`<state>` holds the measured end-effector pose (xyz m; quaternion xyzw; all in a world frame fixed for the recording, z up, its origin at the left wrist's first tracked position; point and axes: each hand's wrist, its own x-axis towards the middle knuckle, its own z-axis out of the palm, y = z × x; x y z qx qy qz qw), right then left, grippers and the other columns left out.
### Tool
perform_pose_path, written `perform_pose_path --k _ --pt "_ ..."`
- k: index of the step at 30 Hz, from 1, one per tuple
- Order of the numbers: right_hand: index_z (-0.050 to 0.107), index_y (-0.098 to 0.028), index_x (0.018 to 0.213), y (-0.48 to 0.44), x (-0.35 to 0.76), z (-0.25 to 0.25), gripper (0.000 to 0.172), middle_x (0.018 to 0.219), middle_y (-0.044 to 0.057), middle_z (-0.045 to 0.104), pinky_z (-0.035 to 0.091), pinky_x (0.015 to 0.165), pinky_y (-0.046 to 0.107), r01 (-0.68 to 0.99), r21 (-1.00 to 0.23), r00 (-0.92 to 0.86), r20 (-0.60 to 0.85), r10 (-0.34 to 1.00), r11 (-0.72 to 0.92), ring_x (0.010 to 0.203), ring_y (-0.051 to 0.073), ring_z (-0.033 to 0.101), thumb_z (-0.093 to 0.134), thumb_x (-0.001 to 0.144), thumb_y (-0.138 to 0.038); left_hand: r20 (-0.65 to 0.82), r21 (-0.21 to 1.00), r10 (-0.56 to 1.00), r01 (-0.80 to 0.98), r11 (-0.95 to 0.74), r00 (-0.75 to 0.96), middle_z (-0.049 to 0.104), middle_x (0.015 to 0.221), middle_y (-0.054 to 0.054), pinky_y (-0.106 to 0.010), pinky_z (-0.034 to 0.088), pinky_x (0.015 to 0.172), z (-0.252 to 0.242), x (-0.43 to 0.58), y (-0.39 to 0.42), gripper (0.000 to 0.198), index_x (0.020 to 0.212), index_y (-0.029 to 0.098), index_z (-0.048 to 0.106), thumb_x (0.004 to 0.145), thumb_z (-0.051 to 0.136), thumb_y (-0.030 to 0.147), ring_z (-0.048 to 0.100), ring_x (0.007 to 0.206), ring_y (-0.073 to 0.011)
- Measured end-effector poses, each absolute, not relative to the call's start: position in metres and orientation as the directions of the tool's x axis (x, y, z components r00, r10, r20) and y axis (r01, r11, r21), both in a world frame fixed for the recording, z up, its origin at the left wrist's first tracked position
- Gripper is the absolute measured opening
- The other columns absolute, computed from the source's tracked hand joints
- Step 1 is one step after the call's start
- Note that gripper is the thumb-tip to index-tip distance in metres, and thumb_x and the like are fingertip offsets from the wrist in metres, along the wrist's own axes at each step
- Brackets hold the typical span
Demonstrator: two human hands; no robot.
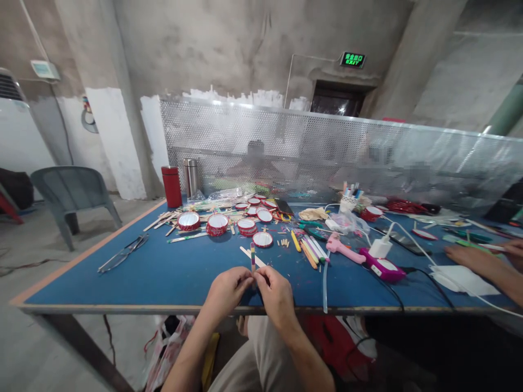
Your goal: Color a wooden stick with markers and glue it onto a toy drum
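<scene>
My left hand (pixel 229 287) and my right hand (pixel 275 289) meet near the table's front edge, fingertips pinched together. Between them stands a craft stick (pixel 253 255) painted in coloured bands, upright, its lower end hidden by my fingers. Just behind it, bare wooden sticks (pixel 259 261) lie on the blue table (pixel 171 277). Farther back sit small red-rimmed drums with white tops, among them one drum (pixel 217 224) and a flatter one (pixel 262 239). To the right of my hands lie several markers (pixel 314 247) and a pink hot glue gun (pixel 345 249).
A clear glue stick (pixel 325 288) overhangs the front edge. Glasses (pixel 123 253) lie at left, near a red flask (pixel 171 187) and a steel flask (pixel 190 177). A purple device (pixel 383 267) with cables lies right, by another person's hand (pixel 469 261). A perforated metal screen (pixel 220 141) stands behind.
</scene>
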<state>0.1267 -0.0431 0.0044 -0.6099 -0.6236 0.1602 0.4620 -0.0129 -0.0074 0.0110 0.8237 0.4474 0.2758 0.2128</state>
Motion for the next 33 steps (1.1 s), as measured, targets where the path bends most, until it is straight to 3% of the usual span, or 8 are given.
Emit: perform_pose_path --k 16,22,26,28,32,33 --pt "0.062 -0.021 0.073 -0.043 0.126 0.001 0.024 0.071 -0.001 0.065 0.035 0.062 0.019 0.646 -0.718 0.153 0.454 0.878 0.259 0.067 0.013 0.056 0.047 0.089 -0.03 0.227 0.628 0.853 0.599 -0.496 0.469 0.069 0.078 0.0 -0.021 0.038 0.065 0.011 -0.013 -0.005 0.027 0.078 0.022 0.064 0.085 0.041 0.033 0.06 0.073 -0.0143" --pt "0.061 -0.02 0.082 -0.044 0.127 0.001 0.016 0.072 -0.001 0.065 0.038 0.063 0.019 0.599 -0.753 0.192 0.466 0.864 0.273 0.067 0.013 0.059 0.047 0.087 -0.027 0.234 0.572 0.86 0.651 -0.499 0.454 0.064 0.07 0.001 -0.02 0.035 0.06 0.013 -0.013 -0.008 0.03 0.073 0.021 0.06 0.087 0.038 0.036 0.056 0.066 -0.0133" --pt "0.059 -0.019 0.087 -0.053 0.128 -0.003 0.022 0.07 0.0 0.064 0.04 0.06 0.019 0.553 -0.759 0.209 0.525 0.825 0.343 0.063 0.013 0.059 0.041 0.091 -0.031 0.201 0.534 0.873 0.697 -0.478 0.445 0.06 0.065 0.002 -0.02 0.034 0.058 0.015 -0.012 -0.008 0.031 0.07 0.021 0.058 0.086 0.037 0.037 0.053 0.063 -0.0125" --pt "0.058 -0.019 0.08 -0.063 0.129 -0.007 0.026 0.067 0.0 0.063 0.039 0.059 0.02 0.594 -0.702 0.158 0.581 0.798 0.393 0.062 0.012 0.058 0.04 0.093 -0.033 0.189 0.528 0.877 0.708 -0.469 0.441 0.061 0.066 0.003 -0.019 0.034 0.058 0.016 -0.012 -0.009 0.031 0.07 0.021 0.058 0.086 0.037 0.037 0.053 0.063 -0.0124" --pt "0.057 -0.02 0.07 -0.087 0.137 -0.024 0.028 0.065 0.003 0.061 0.038 0.066 0.027 0.751 -0.436 -0.02 0.735 0.678 0.495 0.066 0.016 0.056 0.041 0.092 -0.03 0.162 0.523 0.878 0.715 -0.464 0.451 0.064 0.071 0.002 -0.02 0.035 0.061 0.019 -0.012 -0.01 0.031 0.072 0.022 0.059 0.086 0.035 0.035 0.055 0.066 -0.0123" --pt "0.057 -0.02 0.07 -0.093 0.14 -0.032 0.028 0.065 0.003 0.061 0.038 0.065 0.027 0.764 -0.418 -0.033 0.736 0.676 0.492 0.066 0.016 0.056 0.041 0.092 -0.029 0.155 0.522 0.88 0.719 -0.459 0.45 0.064 0.072 0.002 -0.02 0.035 0.061 0.019 -0.012 -0.01 0.031 0.072 0.022 0.059 0.086 0.035 0.035 0.055 0.066 -0.0124"
